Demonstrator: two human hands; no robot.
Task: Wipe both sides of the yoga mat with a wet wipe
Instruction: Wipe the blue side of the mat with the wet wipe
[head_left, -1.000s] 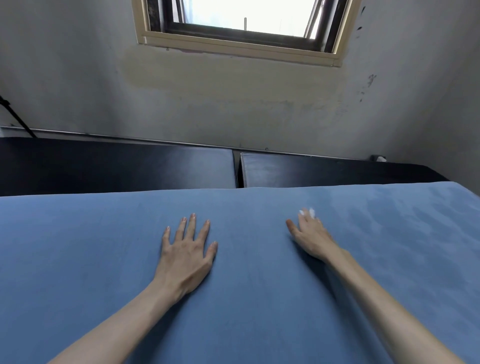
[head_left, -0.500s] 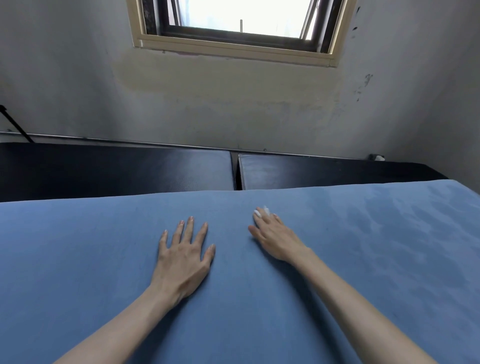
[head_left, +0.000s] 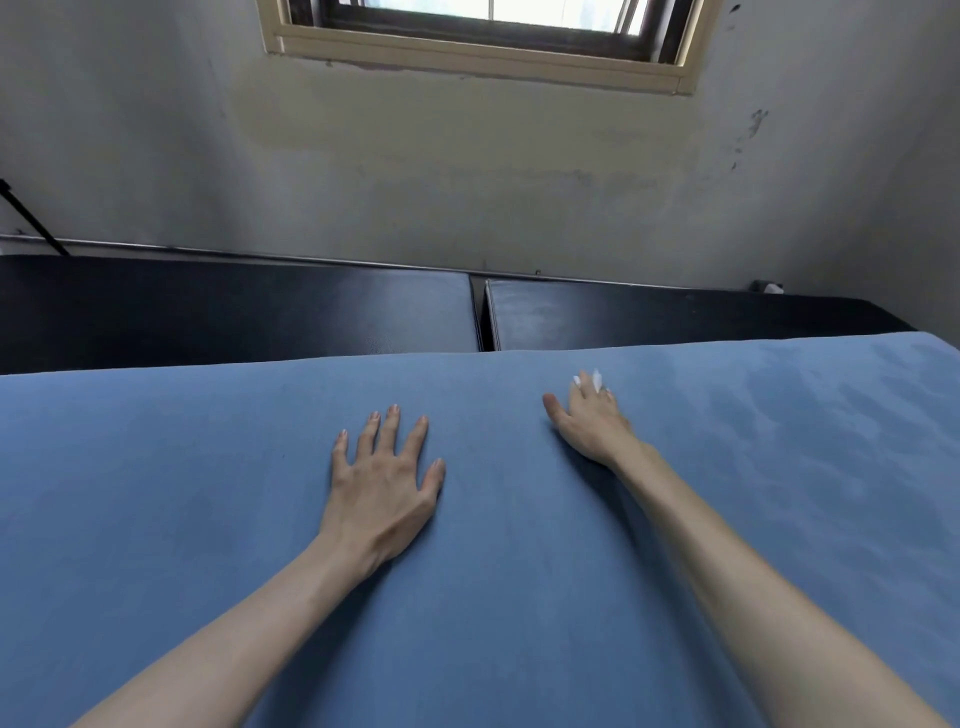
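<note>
A blue yoga mat (head_left: 208, 519) fills the lower half of the head view. My left hand (head_left: 384, 478) lies flat on it near the middle, fingers spread. My right hand (head_left: 592, 421) presses down on the mat closer to its far edge, fingers stretched forward. Small white bits of a wet wipe (head_left: 596, 378) show at those fingertips; the rest of the wipe is hidden under the hand. Darker damp patches (head_left: 779, 415) mark the mat to the right of that hand.
Two black padded surfaces (head_left: 234, 312) (head_left: 649, 322) lie side by side beyond the mat's far edge, with a narrow gap between them. A grey wall rises behind them, with a window (head_left: 483, 47) at the top.
My right hand slid left across the mat with the wipe, then back to the right. My left hand stayed flat in place.
</note>
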